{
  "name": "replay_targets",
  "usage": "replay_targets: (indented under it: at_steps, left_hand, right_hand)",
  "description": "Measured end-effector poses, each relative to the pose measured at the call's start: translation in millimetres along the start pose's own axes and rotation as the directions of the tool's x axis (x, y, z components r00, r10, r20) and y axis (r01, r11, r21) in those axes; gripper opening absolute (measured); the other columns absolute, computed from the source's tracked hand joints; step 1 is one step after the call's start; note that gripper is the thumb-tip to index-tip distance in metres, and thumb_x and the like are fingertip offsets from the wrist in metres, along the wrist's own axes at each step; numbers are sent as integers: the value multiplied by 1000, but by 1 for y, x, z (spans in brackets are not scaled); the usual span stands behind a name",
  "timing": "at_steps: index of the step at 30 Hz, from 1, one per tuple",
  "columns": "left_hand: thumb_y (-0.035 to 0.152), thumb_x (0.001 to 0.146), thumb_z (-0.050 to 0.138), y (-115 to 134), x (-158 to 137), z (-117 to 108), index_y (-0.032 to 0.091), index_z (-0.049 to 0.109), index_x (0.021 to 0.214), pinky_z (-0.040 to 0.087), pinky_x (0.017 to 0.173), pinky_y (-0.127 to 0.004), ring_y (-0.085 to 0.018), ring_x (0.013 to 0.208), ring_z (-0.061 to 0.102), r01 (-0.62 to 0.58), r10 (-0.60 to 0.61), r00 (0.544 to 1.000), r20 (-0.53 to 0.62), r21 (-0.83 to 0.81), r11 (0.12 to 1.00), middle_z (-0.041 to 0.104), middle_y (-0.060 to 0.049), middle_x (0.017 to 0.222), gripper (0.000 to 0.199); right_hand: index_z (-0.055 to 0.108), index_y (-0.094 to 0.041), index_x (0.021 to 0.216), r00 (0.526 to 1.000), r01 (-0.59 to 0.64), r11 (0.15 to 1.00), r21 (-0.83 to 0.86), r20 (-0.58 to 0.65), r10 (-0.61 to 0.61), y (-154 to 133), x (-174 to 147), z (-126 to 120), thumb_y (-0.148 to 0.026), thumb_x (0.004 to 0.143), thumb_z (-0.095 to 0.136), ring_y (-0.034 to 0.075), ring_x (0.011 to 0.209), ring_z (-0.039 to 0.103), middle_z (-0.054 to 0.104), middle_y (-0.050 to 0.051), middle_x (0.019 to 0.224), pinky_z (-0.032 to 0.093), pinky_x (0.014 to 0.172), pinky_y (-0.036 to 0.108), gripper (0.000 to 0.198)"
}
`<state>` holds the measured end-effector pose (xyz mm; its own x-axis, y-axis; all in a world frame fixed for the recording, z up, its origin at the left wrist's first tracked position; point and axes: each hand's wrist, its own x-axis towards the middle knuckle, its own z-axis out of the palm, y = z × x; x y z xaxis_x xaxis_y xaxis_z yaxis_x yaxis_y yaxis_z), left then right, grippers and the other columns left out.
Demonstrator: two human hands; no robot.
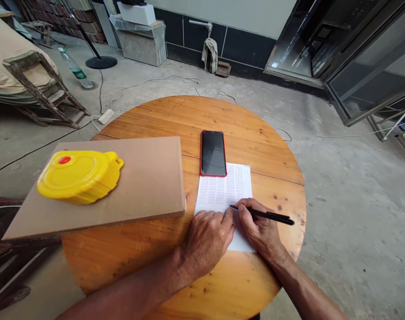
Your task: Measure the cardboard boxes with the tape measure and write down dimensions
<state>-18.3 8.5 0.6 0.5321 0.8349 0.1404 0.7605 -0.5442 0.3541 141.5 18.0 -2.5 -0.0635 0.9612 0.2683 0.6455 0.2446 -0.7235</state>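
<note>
A sheet of white paper [219, 192] with rows of small handwritten characters lies on the round wooden table. My right hand [260, 226] is closed around a black pen [272, 216], its tip touching the paper just below the written rows. Across the lower left of the sheet rests my left hand [209, 238], palm down, holding nothing; its fingers are partly bent and press on the paper. A phone [212, 153] in a red case, screen dark, covers the paper's top left edge.
On the table's left, a flat cardboard box [152, 178] carries a yellow plastic case [79, 175] with a red button, and overhangs the edge. The wooden table [256, 138] stands on concrete. Beyond are a small wooden chair [45, 84], a bottle [76, 69], a power strip [106, 116] and loose cables.
</note>
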Motion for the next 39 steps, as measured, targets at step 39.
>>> replay_targets:
  at_steps: [39]
  left_hand:
    - [25, 89, 60, -2, -1, 1, 15, 60, 120, 49, 61, -35, -22, 70, 65, -2, 2, 1000, -17, 16, 1000, 68, -2, 77, 33]
  right_hand:
    - [62, -17, 80, 999, 3, 1000, 26, -47, -2, 3, -1, 1, -18, 89, 51, 11, 55, 54, 62, -1, 66, 43, 53, 23, 15]
